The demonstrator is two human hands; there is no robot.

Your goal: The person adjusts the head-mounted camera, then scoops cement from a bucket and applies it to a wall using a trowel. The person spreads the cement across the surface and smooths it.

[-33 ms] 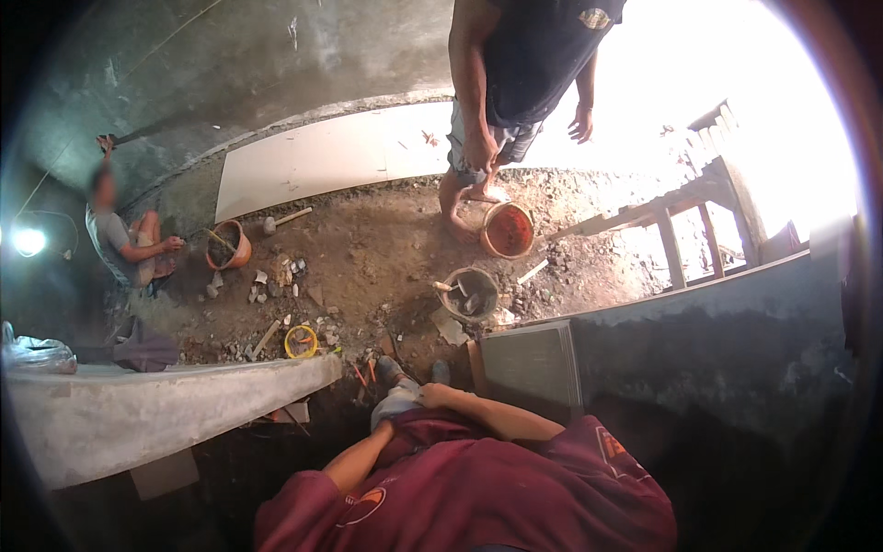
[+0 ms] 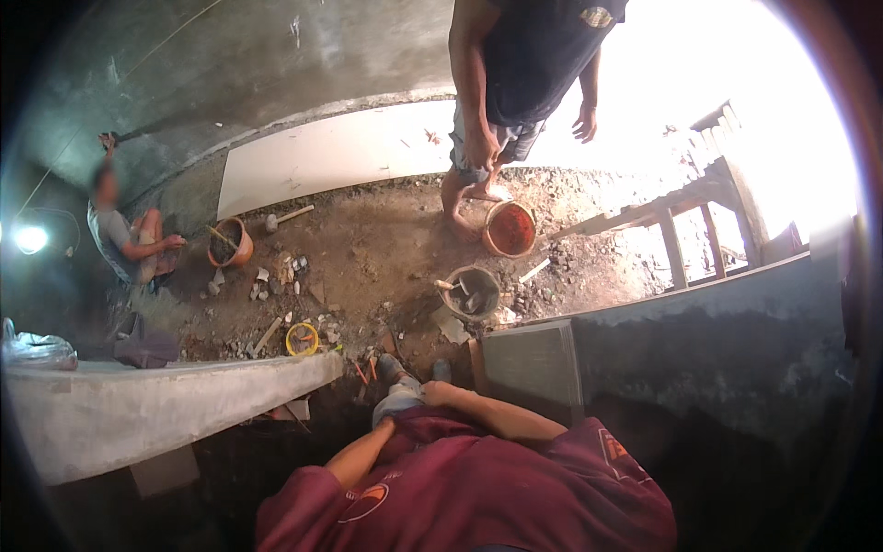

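My right hand (image 2: 438, 394) rests against the front of my light trousers (image 2: 401, 400); its fingers are too small and blended to make out. My left forearm (image 2: 363, 454) reaches down to my hip, where the left hand is hidden by the trousers and the maroon shirt (image 2: 478, 488). Beyond my feet stands a bucket (image 2: 471, 317) of grey mortar with a trowel (image 2: 456, 286) lying in it. A flat grey slab stack (image 2: 529, 363) leans by my right side.
A co-worker in a dark shirt (image 2: 543, 64) bends by an orange bucket (image 2: 509, 250). Another crouches at the wall (image 2: 133, 244) beside a mortar bucket (image 2: 241, 244). A hammer (image 2: 290, 217), yellow pail (image 2: 315, 342) and rubble lie around. Wooden frame (image 2: 685, 198) at right; low ledge (image 2: 184, 391) at left.
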